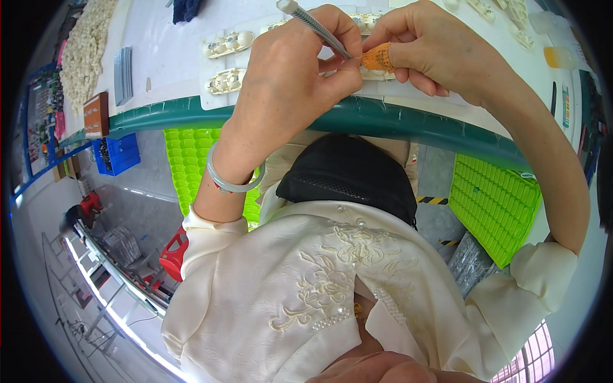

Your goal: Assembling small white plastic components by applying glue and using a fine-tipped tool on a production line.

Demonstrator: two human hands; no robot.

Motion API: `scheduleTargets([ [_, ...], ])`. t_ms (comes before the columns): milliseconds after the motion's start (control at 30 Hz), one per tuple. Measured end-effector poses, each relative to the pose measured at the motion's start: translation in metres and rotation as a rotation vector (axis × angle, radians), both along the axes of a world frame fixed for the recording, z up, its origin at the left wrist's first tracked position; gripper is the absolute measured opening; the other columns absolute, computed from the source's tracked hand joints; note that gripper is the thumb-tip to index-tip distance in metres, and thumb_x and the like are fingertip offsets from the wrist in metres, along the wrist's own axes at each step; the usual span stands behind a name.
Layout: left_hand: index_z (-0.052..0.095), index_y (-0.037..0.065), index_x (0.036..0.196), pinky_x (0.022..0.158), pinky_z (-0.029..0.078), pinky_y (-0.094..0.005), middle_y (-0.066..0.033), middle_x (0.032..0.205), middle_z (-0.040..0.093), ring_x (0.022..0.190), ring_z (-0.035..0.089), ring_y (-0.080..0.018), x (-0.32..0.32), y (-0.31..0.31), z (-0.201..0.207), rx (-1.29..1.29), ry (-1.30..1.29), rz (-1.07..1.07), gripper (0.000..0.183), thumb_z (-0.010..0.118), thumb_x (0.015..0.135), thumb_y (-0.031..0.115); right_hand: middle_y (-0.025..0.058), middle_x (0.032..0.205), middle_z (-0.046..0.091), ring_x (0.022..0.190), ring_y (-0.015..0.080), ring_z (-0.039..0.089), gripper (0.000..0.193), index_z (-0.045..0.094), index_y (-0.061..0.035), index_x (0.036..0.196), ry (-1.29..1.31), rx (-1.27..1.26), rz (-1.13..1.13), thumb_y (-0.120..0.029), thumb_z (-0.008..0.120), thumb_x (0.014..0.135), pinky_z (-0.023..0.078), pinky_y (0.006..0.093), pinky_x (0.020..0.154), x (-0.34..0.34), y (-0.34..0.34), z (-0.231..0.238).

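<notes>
My left hand [290, 76] is closed round a slim pen-like tool with a ridged grey barrel [317, 30], its tip pointing down to the right. Close against that tip, my right hand [440, 51] is pinched together. A rough orange finger cover [378, 58] sits on one of its fingertips. Whatever lies between those fingers is too small and hidden to make out. Under both hands, a pale tray [209, 60] bears several small cream moulded pieces [228, 45], partly covered by my hands.
The white table [169, 51] has a dark green padded edge [191, 112]. A heap of cream parts [89, 51], grey strips [123, 75] and a brown block [96, 115] stand left. An orange-yellow container [559, 57] is at right. Green crates [495, 204] flank me below.
</notes>
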State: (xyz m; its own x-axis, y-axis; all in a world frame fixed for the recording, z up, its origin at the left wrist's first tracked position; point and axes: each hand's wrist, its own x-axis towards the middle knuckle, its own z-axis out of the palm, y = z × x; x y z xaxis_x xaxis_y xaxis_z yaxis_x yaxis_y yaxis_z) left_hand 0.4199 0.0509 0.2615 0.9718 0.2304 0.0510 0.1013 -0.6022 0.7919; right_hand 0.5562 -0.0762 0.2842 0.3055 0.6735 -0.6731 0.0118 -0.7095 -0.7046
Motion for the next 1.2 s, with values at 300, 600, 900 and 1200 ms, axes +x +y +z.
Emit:
scheduleTargets([
  [300,0.056,0.002,0.083,0.066,0.054,-0.0222,-0.0026,0.078,0.062,0.075,0.063,-0.0083,0.001,-0.001,-0.010,0.058,-0.153,-0.070,0.013,0.064,0.074,-0.004,0.0050,0.064,0.057,0.047,0.0094,0.050,0.019,0.064,0.0052,0.098,0.044,-0.114,0.012,-0.009,0.058,0.087,0.039,0.0228,0.041,0.000,0.008,0.014],
  [600,0.055,-0.001,0.092,0.074,0.052,-0.0227,-0.0066,0.084,0.063,0.082,0.063,-0.0128,-0.009,0.048,0.014,-0.258,-0.269,0.031,0.019,0.065,0.078,-0.009,0.0037,0.064,0.058,0.048,0.0084,0.050,0.015,0.065,0.0016,0.085,-0.034,-0.168,0.040,-0.012,0.058,0.086,0.038,0.0217,0.043,-0.004,0.022,0.027],
  [900,0.057,-0.004,0.099,0.078,0.052,-0.0223,-0.0070,0.093,0.063,0.089,0.063,-0.0133,-0.035,0.048,0.008,-0.217,-0.069,0.064,0.021,0.066,0.080,-0.006,0.0045,0.054,0.055,0.033,0.0025,0.040,0.018,0.065,0.0037,0.093,-0.144,0.062,-0.035,-0.005,0.057,0.080,0.028,0.0163,0.030,-0.004,0.003,-0.009],
  [1200,0.058,-0.001,0.095,0.081,0.052,-0.0233,-0.0057,0.090,0.063,0.086,0.064,-0.0118,-0.028,0.056,-0.007,-0.240,-0.033,-0.030,0.017,0.068,0.080,-0.002,0.0043,0.057,0.056,0.037,0.0041,0.041,0.013,0.064,0.0030,0.087,-0.062,0.069,-0.084,-0.007,0.060,0.080,0.030,0.0203,0.034,-0.006,0.003,-0.005],
])
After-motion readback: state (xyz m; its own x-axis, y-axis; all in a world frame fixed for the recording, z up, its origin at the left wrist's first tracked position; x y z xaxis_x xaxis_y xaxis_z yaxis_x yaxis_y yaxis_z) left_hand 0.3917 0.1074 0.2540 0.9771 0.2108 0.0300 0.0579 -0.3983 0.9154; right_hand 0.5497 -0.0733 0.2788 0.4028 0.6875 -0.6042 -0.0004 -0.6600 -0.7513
